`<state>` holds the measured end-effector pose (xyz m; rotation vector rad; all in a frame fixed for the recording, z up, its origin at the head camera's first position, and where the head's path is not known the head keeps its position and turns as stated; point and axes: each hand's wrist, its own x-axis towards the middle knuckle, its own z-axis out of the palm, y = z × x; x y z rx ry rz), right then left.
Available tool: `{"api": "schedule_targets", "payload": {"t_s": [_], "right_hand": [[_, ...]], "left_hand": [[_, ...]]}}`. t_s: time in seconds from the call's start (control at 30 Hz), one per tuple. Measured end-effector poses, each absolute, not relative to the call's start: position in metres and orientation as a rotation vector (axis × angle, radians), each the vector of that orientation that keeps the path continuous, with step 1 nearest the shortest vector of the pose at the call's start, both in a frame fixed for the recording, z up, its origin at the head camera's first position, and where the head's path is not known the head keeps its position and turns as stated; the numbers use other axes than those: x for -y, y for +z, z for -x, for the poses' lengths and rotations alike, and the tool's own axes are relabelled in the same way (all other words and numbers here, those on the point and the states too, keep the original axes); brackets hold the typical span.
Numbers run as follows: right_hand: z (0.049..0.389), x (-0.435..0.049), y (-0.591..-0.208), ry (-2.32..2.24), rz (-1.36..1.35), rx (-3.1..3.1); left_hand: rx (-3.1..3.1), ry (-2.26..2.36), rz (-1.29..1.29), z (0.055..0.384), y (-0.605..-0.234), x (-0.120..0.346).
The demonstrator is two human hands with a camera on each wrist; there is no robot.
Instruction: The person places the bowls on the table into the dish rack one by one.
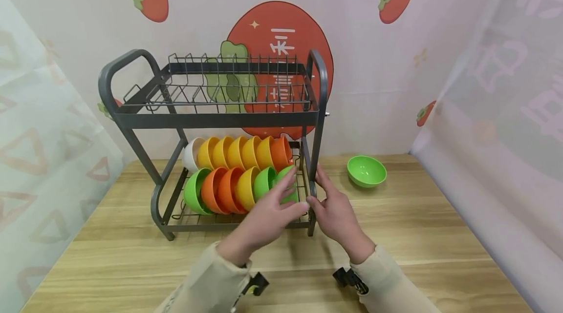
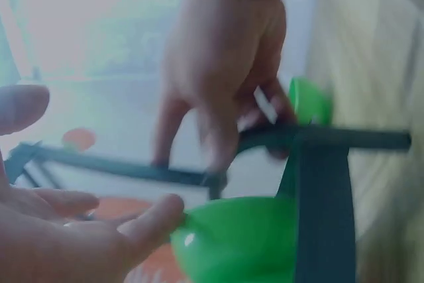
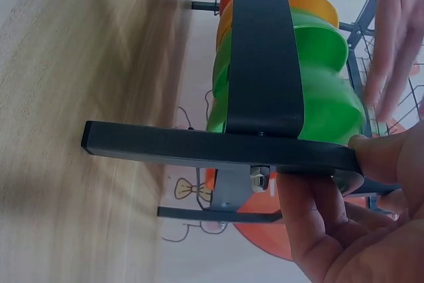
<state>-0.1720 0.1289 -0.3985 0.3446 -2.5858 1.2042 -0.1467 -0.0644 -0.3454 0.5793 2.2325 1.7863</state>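
Note:
A dark metal two-tier dish rack (image 1: 220, 120) holds two rows of small bowls on its lower tier. My left hand (image 1: 269, 215) is at the right end of the front row, fingers extended and spread beside the last green bowl (image 2: 238, 240). In the left wrist view its fingertip overlaps that bowl's edge. My right hand (image 1: 337, 218) grips the rack's right front post, and the right wrist view shows thumb and fingers around the dark bar (image 3: 318, 155). The front row also has an orange bowl (image 1: 229, 190) and a yellow bowl (image 1: 247, 188).
One loose green bowl (image 1: 367, 171) stands upright on the wooden table (image 1: 418, 235), right of the rack. The back row has a white bowl (image 1: 191, 155), several yellow bowls and an orange one. The upper wire tier bears no bowls. A printed curtain hangs behind.

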Motion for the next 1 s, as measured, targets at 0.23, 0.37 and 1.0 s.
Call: {"api": "schedule_targets", "payload": {"t_s": [0.23,0.37,1.0], "right_hand": [[0.174,-0.129,-0.4,1.121,-0.365,2.608],[0.174,-0.13,-0.399,1.078,-0.393,2.604],[0.177,-0.16,-0.391,1.559,-0.462,2.642]], "left_hand": [[-2.545,1.486,-0.673,0.146,-0.339,0.036],[-2.737,1.269,-0.695,0.14,-0.335,0.029],[-2.338,1.796,-0.441,0.165,-0.372,0.003]]}}
